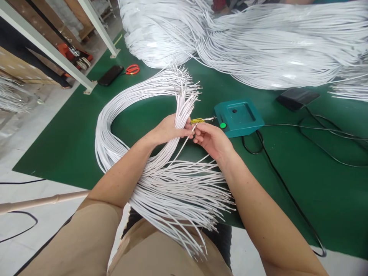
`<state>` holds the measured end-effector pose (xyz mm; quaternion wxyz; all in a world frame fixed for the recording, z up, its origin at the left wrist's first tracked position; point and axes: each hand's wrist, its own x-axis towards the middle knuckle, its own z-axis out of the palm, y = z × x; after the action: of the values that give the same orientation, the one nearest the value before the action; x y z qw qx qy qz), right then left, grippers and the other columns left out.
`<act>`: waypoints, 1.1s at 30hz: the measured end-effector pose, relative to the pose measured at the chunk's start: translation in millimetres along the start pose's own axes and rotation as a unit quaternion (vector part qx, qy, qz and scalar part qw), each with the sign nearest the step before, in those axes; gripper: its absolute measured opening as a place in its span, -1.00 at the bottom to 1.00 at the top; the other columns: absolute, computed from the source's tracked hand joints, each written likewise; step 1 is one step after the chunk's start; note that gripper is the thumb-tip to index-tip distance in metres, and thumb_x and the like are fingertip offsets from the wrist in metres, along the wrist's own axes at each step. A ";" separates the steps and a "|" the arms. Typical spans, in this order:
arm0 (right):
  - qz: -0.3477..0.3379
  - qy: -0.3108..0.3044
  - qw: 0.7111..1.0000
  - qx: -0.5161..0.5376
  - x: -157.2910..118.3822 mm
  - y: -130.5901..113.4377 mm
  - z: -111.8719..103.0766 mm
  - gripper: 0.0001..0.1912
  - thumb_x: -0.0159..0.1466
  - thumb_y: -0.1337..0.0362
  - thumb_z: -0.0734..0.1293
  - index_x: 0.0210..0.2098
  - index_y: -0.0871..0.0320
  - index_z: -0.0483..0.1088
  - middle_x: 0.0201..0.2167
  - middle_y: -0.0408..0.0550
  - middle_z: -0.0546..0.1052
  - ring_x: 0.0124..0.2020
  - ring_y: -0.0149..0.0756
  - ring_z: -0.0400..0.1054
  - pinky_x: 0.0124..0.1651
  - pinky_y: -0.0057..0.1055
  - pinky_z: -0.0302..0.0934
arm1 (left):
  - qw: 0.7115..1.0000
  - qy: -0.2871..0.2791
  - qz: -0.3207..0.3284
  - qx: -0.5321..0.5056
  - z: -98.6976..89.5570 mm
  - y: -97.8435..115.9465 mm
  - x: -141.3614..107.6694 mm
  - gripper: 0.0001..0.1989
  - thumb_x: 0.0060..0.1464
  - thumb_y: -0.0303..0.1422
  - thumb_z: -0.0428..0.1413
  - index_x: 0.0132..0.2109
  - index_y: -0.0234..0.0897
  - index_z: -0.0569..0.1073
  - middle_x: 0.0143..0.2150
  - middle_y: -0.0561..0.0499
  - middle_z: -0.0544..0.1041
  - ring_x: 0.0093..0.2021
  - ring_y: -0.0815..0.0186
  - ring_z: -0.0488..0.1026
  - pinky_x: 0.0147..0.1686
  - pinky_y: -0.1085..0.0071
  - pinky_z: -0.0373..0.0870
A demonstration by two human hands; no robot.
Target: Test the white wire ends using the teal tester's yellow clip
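My left hand (172, 128) is wrapped round a bunch of white cables (183, 105) whose tips point up and away from me. Close beside it, my right hand (208, 138) pinches a single white cable (186, 140) near its end. A long looped bundle of white cables (107, 119) curves round to the left and passes under my left forearm, its loose ends fanned out toward the right near my body. Just beyond my fingertips, a yellow piece (197, 120) with a thin metal tip reaches to a teal device (239, 115) with a green button.
Large heaps of white cables (270, 46) lie along the far side of the green table (322, 191). A black phone (110, 75) and red-handled scissors (132, 69) are at the back left. Black cords (280, 176) cross the right side, near a black object (297, 98).
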<state>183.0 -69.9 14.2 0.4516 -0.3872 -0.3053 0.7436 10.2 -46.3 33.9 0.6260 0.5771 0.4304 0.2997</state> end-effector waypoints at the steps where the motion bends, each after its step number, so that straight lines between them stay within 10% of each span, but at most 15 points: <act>1: -0.002 0.000 1.000 -0.001 -0.1 -1.3 0.4 -0.74 0.07 0.10 0.43 -0.52 0.15 0.36 -0.63 -0.25 0.24 -0.60 -0.47 0.10 -0.44 -0.43 0.18 | 1.000 -0.004 0.003 -0.001 0.9 0.1 0.1 -0.62 -0.17 -0.43 0.30 -0.19 -0.35 0.35 -0.32 0.00 0.55 -0.30 0.34 0.54 -0.15 0.32 0.46; 14: 0.032 -0.035 0.998 0.050 -2.7 -3.8 -1.4 -0.69 0.02 0.08 0.51 -0.53 0.17 0.42 -0.66 -0.27 0.23 -0.60 -0.52 0.09 -0.42 -0.50 0.19 | 1.000 -0.012 0.014 -0.006 4.1 -2.8 1.7 -0.62 -0.17 -0.44 0.32 -0.21 -0.37 0.33 -0.33 0.02 0.52 -0.32 0.38 0.52 -0.25 0.41 0.47; 33: -0.094 0.075 0.989 -0.089 -2.9 0.9 1.9 -0.78 0.03 0.15 0.48 -0.44 0.19 0.52 -0.50 -0.14 0.50 -0.49 -0.45 0.31 -0.26 -0.39 0.32 | 0.998 -0.041 0.028 -0.028 1.3 -3.2 1.2 -0.49 -0.06 -0.47 0.23 0.09 -0.32 0.38 -0.33 0.04 0.46 -0.33 0.41 0.47 -0.33 0.48 0.48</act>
<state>181.8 -73.1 15.4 0.5050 -0.4504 -0.3705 0.6363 11.5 -46.4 30.5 0.6502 0.5831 0.3798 0.3047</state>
